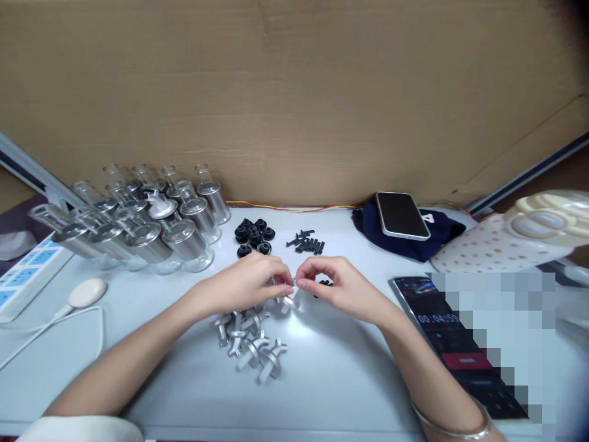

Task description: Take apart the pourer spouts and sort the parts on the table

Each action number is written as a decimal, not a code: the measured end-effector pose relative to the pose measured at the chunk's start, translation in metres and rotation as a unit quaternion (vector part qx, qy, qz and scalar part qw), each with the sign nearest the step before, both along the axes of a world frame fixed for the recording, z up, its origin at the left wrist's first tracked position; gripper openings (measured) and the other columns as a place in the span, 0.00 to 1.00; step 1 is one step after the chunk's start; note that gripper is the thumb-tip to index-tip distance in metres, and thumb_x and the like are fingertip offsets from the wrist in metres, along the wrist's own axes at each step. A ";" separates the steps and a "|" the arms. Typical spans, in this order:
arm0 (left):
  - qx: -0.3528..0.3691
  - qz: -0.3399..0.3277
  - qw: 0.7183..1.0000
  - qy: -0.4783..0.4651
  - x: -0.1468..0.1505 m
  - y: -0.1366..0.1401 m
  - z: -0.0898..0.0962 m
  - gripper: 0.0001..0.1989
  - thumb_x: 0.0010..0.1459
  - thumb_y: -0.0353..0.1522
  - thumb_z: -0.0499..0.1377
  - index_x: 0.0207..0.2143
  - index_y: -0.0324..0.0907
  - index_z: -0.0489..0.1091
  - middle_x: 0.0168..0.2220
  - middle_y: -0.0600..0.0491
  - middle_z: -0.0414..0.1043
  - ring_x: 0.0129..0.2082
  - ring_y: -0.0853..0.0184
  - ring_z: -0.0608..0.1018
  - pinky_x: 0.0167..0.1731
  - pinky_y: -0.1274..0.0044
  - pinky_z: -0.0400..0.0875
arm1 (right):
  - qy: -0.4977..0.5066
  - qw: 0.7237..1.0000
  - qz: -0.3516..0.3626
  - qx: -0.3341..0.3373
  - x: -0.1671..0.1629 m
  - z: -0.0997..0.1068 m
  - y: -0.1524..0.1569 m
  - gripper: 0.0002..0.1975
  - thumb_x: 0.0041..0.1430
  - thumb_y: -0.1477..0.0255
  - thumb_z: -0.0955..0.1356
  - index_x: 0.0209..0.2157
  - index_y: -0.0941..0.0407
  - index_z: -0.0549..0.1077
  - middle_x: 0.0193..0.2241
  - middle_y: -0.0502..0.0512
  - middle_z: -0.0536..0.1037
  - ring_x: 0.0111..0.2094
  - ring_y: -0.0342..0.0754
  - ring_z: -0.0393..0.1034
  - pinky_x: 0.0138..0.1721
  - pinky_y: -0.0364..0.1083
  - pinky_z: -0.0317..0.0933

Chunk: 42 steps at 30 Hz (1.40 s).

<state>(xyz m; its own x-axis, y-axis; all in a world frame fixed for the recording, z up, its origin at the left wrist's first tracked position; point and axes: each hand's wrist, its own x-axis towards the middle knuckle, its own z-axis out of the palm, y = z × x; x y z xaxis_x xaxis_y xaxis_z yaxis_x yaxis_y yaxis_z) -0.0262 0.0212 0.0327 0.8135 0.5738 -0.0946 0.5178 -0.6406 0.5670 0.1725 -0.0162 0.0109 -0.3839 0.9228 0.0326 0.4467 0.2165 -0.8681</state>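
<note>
My left hand (251,279) is closed in a pinch on a silver pourer spout (289,302) held over the middle of the table. My right hand (338,285) is also in a pinch, its thumb and forefinger meeting at the top of the same spout; what lies between those fingertips is too small to make out. Several more silver spouts (252,351) lie in a loose heap below my left hand. Partly behind the right hand sit small black pieces (326,283). Farther back are a cluster of round black stoppers (254,234) and a pile of short black strips (309,244).
Several clear glass bottles (184,239) with silver bands stand at the back left, one topped by a silver spout. Left lie a power strip (27,270) and a white round charger (87,293). Right are a phone (402,215) on a dark cap (368,228), another phone (437,331) and a dotted container (478,245).
</note>
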 end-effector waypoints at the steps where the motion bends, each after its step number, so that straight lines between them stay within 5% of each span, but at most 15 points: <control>1: -0.016 0.018 1.000 -0.012 0.000 0.000 -0.001 0.10 0.61 0.36 0.55 0.36 0.40 0.72 0.33 0.53 0.73 0.34 0.67 0.73 0.36 0.76 0.63 | 0.015 1.000 -0.010 -0.002 0.000 0.000 0.000 0.05 0.56 0.72 0.66 0.28 0.56 0.73 0.27 0.51 0.77 0.30 0.44 0.68 0.32 0.44 0.60; 7: -0.115 0.072 0.987 -0.087 0.002 -0.001 0.000 0.10 0.58 0.37 0.57 0.38 0.40 0.71 0.31 0.56 0.73 0.30 0.70 0.73 0.31 0.80 0.63 | 0.123 0.991 -0.049 -0.015 -0.001 -0.004 0.002 0.05 0.54 0.69 0.68 0.28 0.56 0.73 0.26 0.50 0.76 0.30 0.44 0.69 0.33 0.44 0.60; 15: -0.120 0.111 0.982 -0.097 0.006 -0.003 0.004 0.14 0.60 0.40 0.53 0.31 0.40 0.71 0.28 0.56 0.72 0.29 0.70 0.72 0.30 0.80 0.62 | 0.136 0.986 -0.092 0.015 -0.003 -0.004 0.001 0.07 0.52 0.68 0.69 0.25 0.56 0.72 0.25 0.51 0.77 0.28 0.45 0.69 0.33 0.46 0.62; 21: -0.099 0.112 0.984 -0.099 0.005 -0.002 0.005 0.13 0.61 0.38 0.54 0.30 0.40 0.72 0.27 0.57 0.72 0.27 0.71 0.71 0.30 0.80 0.61 | 0.081 0.991 -0.098 0.031 0.003 0.000 0.003 0.09 0.57 0.66 0.66 0.27 0.56 0.72 0.24 0.51 0.76 0.27 0.45 0.69 0.30 0.44 0.60; 25: -0.092 0.129 0.981 -0.116 0.005 -0.001 0.005 0.13 0.60 0.39 0.54 0.30 0.40 0.72 0.29 0.56 0.74 0.30 0.70 0.72 0.31 0.80 0.61 | -0.119 0.984 -0.112 0.069 0.024 -0.005 0.010 0.09 0.57 0.69 0.64 0.27 0.55 0.72 0.23 0.51 0.76 0.24 0.45 0.66 0.28 0.44 0.58; 28: -0.084 0.127 0.981 -0.118 0.005 0.000 0.005 0.13 0.60 0.39 0.54 0.30 0.41 0.72 0.30 0.56 0.74 0.30 0.70 0.72 0.32 0.79 0.62 | -0.217 0.970 -0.099 0.037 0.045 -0.014 0.014 0.08 0.54 0.74 0.64 0.25 0.55 0.74 0.21 0.52 0.76 0.23 0.46 0.67 0.27 0.45 0.59; 36: -0.090 0.123 0.982 -0.111 0.005 -0.001 0.007 0.13 0.60 0.39 0.54 0.30 0.40 0.72 0.30 0.55 0.74 0.31 0.70 0.73 0.32 0.79 0.63 | -0.171 0.981 -0.058 -0.074 0.059 -0.020 0.012 0.08 0.45 0.78 0.66 0.26 0.56 0.78 0.23 0.51 0.79 0.26 0.46 0.71 0.30 0.43 0.64; 42: -0.102 0.123 0.981 -0.113 0.004 -0.001 0.007 0.13 0.60 0.40 0.54 0.30 0.40 0.71 0.30 0.56 0.73 0.30 0.70 0.72 0.32 0.79 0.62 | -0.179 0.980 -0.050 -0.068 0.057 -0.023 0.012 0.07 0.44 0.77 0.68 0.27 0.55 0.78 0.24 0.50 0.77 0.25 0.44 0.69 0.28 0.42 0.62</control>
